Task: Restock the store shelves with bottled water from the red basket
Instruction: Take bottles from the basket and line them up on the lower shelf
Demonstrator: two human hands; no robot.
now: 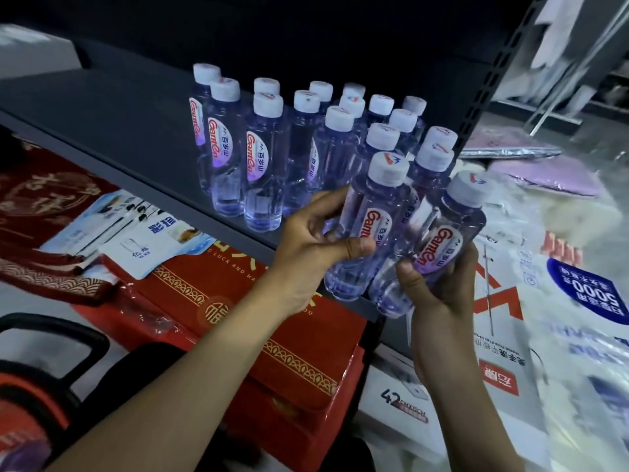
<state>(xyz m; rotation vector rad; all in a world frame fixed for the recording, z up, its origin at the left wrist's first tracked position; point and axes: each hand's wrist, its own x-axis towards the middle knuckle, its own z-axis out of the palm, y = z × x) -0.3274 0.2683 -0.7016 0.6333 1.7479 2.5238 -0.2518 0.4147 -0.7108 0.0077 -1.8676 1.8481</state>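
Down by my left elbow, a bit of the red basket peeks in at the corner. I cannot see inside it. Under my left arm lies a big red box with gold trim. Under my right wrist sits a white box.

My left hand is curled round one water bottle, with my thumb across the front and my fingers behind. The bottle's bottom is at the front edge of the gray shelf. I cannot tell if it stands on the shelf.

My right hand grips a second bottle low down, with my thumb on its label. This one leans to the right and is just beside the first, past the end of the shelf.

Beyond my left hand, many more water bottles stand upright on the shelf in close rows. They all have white caps. The part of the shelf further left of my hand is bare and dark.
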